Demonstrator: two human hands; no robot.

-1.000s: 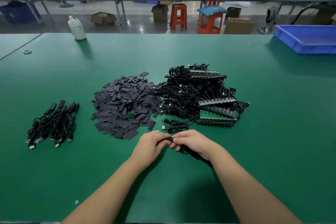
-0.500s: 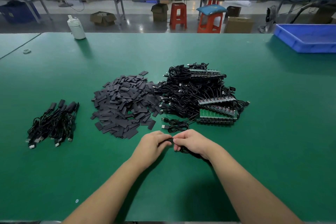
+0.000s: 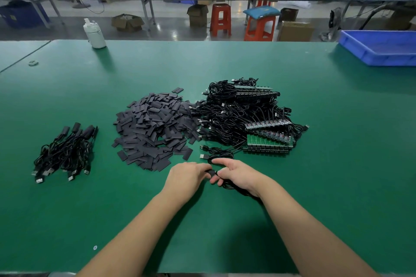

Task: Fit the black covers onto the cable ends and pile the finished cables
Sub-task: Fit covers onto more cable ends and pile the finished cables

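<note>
Black cover [image 3: 210, 172] was pinched between both hands near the front middle of the green table [image 3: 337, 164]

Left hand [image 3: 186, 177] fingers curled, pinching the cover; right hand [image 3: 238, 174] fingers curled round the cable [image 3: 231, 186], loop trailing under the wrist. Loose covers pile [image 3: 153, 132] lay just beyond the hands, unfinished cables with green boards [image 3: 247, 117] to its right, touching it. Finished cables pile [image 3: 65, 153] sat well apart at left. Blue tray [image 3: 378, 56] far right, white bottle [image 3: 95, 35] far left
</note>
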